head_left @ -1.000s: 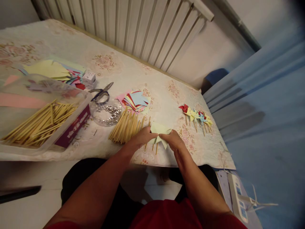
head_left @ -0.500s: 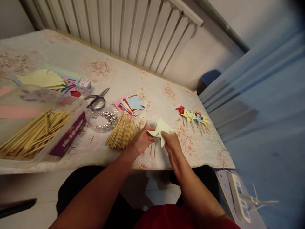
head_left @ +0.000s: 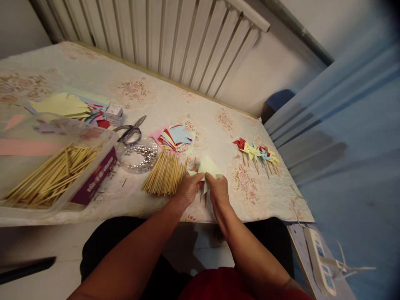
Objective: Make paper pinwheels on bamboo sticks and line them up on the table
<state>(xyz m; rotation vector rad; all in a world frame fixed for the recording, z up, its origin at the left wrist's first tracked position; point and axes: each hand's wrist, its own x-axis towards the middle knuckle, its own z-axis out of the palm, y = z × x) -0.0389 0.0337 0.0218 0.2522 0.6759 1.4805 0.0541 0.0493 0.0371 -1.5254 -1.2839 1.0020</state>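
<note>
My left hand (head_left: 187, 188) and my right hand (head_left: 218, 188) meet near the table's front edge, both pinching a pale yellow cut paper piece (head_left: 208, 166) whose points stick up between them. A loose pile of wooden sticks (head_left: 164, 173) lies just left of my left hand, and a few single sticks lie under my hands. A stack of cut coloured paper squares (head_left: 176, 136) sits behind the sticks.
A row of finished paper pinwheels on sticks (head_left: 256, 153) lies at the right. A clear dish of silver pins (head_left: 137, 155), scissors (head_left: 129, 131), a plastic box of sticks (head_left: 46, 171) and coloured paper sheets (head_left: 67, 105) are at the left. A power strip (head_left: 320, 260) lies on the blue bed.
My hands have drawn closer together on the yellow paper, folding its points inward. The view has shifted slightly.
</note>
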